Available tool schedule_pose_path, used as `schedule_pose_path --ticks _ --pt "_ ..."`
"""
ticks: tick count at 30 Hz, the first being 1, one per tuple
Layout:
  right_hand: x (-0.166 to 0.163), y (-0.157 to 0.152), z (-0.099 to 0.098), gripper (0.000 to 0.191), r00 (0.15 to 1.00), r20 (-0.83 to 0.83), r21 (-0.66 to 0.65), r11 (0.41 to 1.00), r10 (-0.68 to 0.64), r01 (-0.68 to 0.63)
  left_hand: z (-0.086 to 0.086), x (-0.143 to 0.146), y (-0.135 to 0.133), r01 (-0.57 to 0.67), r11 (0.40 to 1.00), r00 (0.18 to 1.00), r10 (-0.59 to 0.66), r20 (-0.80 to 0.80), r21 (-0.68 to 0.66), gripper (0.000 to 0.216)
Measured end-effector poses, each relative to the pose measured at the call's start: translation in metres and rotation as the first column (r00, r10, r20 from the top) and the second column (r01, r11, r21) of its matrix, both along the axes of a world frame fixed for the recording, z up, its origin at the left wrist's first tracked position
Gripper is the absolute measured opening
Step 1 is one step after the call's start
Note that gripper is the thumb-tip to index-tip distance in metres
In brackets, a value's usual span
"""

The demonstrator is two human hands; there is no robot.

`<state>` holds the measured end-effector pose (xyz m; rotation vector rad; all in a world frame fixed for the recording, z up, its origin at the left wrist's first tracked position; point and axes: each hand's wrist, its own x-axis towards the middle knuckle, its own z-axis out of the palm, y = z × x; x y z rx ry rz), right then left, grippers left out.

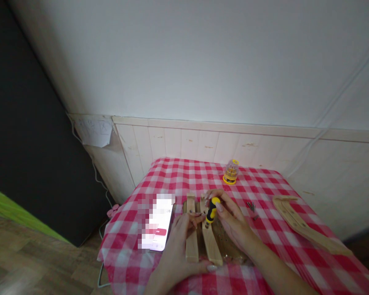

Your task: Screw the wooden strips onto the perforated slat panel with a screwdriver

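My right hand (229,211) grips a yellow and black screwdriver (211,212), held tilted. Its tip points down at the right one of two pale wooden slats (212,246); whether it sits in a screw is too small to tell. The left wooden slat (192,248) lies beside it, roughly parallel. Around the slats curls my left hand (180,239), its fingers over the upper part and its thumb along the near ends. A brownish piece with small holes (230,241) shows beneath and to the right, partly hidden by my right hand.
Left of the slats lies a lit phone (158,229). Small metal pieces (251,207) and a curved wooden part (304,223) are on the right. A clear-topped yellow bit case (231,172) stands at the back of the checked tablecloth (184,172), near the wall.
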<state>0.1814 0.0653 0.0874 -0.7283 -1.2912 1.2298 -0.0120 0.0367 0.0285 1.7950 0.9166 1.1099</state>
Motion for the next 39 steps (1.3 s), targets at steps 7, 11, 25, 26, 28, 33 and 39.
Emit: schedule_pose_path --ticks 7,11,25,26,28,33,39 --pt "-0.001 -0.001 0.002 0.030 0.999 -0.025 0.015 0.999 0.029 -0.028 0.002 0.000 0.000 -0.010 1.000 1.000 0.009 -0.019 -0.015 0.101" --pt "-0.003 -0.001 0.006 0.030 0.998 -0.042 0.022 0.999 0.038 -0.037 0.002 0.000 0.001 -0.004 1.000 1.000 0.004 -0.013 -0.007 0.101" --pt "-0.010 -0.005 0.013 0.032 0.963 -0.169 0.005 0.977 0.211 -0.213 0.006 0.001 -0.001 -0.014 0.999 1.000 0.014 -0.009 -0.029 0.099" --pt "-0.010 -0.004 0.012 0.033 0.966 -0.163 0.003 0.979 0.200 -0.203 0.006 0.001 0.000 -0.016 0.999 1.000 0.016 -0.009 -0.027 0.099" --pt "-0.009 -0.003 0.010 0.036 0.978 -0.130 -0.001 0.987 0.162 -0.164 0.005 0.000 0.000 -0.021 1.000 1.000 0.020 -0.012 -0.021 0.101" --pt "-0.010 -0.003 0.008 0.037 0.980 -0.150 -0.033 0.990 0.130 -0.137 0.007 0.000 0.000 -0.019 0.999 0.999 0.018 -0.030 -0.033 0.102" --pt "-0.013 -0.006 0.016 0.039 0.941 -0.289 -0.121 0.968 0.178 -0.220 0.006 0.000 0.000 -0.011 1.000 1.000 0.011 -0.012 -0.023 0.100"
